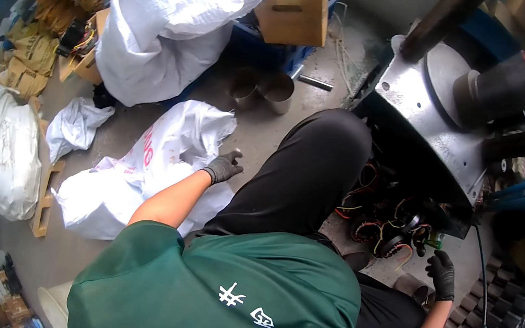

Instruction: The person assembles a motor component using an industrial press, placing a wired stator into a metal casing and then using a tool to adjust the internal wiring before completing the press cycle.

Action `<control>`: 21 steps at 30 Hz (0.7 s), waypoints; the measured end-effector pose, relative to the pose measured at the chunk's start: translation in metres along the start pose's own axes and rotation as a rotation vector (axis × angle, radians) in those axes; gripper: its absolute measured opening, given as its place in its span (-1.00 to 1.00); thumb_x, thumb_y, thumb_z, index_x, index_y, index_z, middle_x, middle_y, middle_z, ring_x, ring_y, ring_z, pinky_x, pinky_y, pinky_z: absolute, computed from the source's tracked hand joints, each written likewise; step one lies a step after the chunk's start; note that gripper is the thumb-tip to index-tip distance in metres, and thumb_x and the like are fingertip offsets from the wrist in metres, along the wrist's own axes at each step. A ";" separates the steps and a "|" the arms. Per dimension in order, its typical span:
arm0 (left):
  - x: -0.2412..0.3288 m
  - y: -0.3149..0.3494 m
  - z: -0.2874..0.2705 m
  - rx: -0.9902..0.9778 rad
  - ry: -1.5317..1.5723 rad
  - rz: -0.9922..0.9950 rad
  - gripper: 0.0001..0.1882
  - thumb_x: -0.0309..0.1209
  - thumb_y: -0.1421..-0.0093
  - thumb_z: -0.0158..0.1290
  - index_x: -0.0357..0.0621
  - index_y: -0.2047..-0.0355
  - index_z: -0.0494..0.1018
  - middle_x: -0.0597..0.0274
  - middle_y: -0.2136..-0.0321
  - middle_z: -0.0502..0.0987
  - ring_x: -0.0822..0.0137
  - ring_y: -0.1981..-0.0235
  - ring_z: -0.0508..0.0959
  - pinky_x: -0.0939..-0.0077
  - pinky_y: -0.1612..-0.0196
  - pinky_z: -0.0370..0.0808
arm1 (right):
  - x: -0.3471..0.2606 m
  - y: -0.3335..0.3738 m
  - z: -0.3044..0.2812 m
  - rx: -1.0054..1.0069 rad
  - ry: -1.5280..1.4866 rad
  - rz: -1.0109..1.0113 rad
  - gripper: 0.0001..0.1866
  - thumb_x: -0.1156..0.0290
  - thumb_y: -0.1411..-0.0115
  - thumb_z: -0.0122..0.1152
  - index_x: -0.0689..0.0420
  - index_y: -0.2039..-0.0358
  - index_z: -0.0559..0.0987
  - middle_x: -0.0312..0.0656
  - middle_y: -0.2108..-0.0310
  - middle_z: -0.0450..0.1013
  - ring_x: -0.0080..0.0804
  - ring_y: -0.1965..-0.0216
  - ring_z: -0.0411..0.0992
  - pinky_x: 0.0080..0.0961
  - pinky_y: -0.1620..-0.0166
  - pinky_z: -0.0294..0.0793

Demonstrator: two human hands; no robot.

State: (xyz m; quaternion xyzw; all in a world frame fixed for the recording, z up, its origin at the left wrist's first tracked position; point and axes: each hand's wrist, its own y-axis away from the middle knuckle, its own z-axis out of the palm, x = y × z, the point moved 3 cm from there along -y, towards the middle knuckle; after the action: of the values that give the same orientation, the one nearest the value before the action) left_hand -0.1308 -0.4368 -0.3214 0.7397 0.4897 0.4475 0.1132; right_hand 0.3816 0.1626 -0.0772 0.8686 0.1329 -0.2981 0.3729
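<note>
My left hand, in a dark grey glove, is over the edge of a white woven sack with red print, beside my bent knee. Its fingers are partly stretched and apart, with nothing plainly held. On the other side my right hand, gloved alike, is near a heap of motor stators with black, red and yellow wires. Its fingers look loosely spread and hold nothing that I can make out. A small green piece lies just beyond its fingertips.
A heavy metal press with thick columns stands at right, above the stators. Stacked metal cores fill the lower right. Two metal cylinders stand ahead. A large white sack, a wooden box and a wooden pallet are leftward.
</note>
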 end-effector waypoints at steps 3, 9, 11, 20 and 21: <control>0.044 -0.047 -0.015 0.270 -0.012 0.138 -0.17 -0.16 -0.18 0.29 -0.04 -0.41 0.23 -0.16 -0.22 0.48 -0.12 -0.19 0.53 0.08 -0.29 0.43 | -0.029 0.020 -0.003 0.191 0.124 -0.319 -0.64 0.43 -0.34 0.29 0.22 -0.13 0.59 -0.19 0.16 0.62 -0.39 0.15 0.55 -0.39 0.03 0.55; 0.116 -0.144 -0.051 0.523 -0.052 0.119 -0.01 0.03 -0.06 0.36 -0.03 -0.42 0.22 -0.27 -0.31 0.36 -0.20 -0.32 0.38 0.02 -0.36 0.35 | -0.130 0.162 0.002 0.906 0.482 -0.889 -0.65 0.70 -0.28 0.14 0.25 -0.08 0.56 0.02 -0.10 0.54 -0.02 -0.14 0.50 -0.17 -0.25 0.44; 0.117 -0.171 -0.067 0.539 -0.118 0.075 -0.11 0.14 -0.12 0.20 -0.09 -0.36 0.34 -0.40 -0.24 0.42 -0.24 -0.28 0.43 0.05 -0.32 0.39 | -0.128 0.202 -0.016 1.218 0.567 -1.022 -0.65 0.67 -0.31 0.12 0.26 -0.10 0.53 0.05 -0.11 0.53 0.03 -0.17 0.48 -0.01 -0.31 0.38; 0.109 -0.167 -0.075 0.775 0.195 0.159 -0.29 0.07 -0.06 0.30 -0.37 0.03 0.61 -0.32 -0.04 0.59 -0.22 -0.12 0.55 0.09 -0.20 0.44 | -0.057 0.185 -0.059 1.470 0.176 -0.551 -0.62 0.41 -0.44 0.15 0.15 -0.23 0.46 0.02 -0.15 0.45 -0.15 -0.15 0.49 -0.27 -0.14 0.50; 0.113 -0.159 -0.063 0.713 0.142 0.088 -0.29 0.10 -0.04 0.32 -0.36 0.09 0.62 -0.28 0.08 0.64 -0.23 0.00 0.59 0.10 -0.13 0.48 | -0.065 0.184 -0.053 1.492 0.184 -0.524 -0.62 0.41 -0.44 0.15 0.15 -0.23 0.46 0.02 -0.15 0.45 -0.15 -0.15 0.49 -0.27 -0.14 0.50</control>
State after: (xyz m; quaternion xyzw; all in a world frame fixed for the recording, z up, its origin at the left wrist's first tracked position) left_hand -0.2655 -0.2814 -0.3190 0.7200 0.5894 0.3033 -0.2056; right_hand 0.4363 0.0748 0.0963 0.8507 0.1285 -0.3137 -0.4018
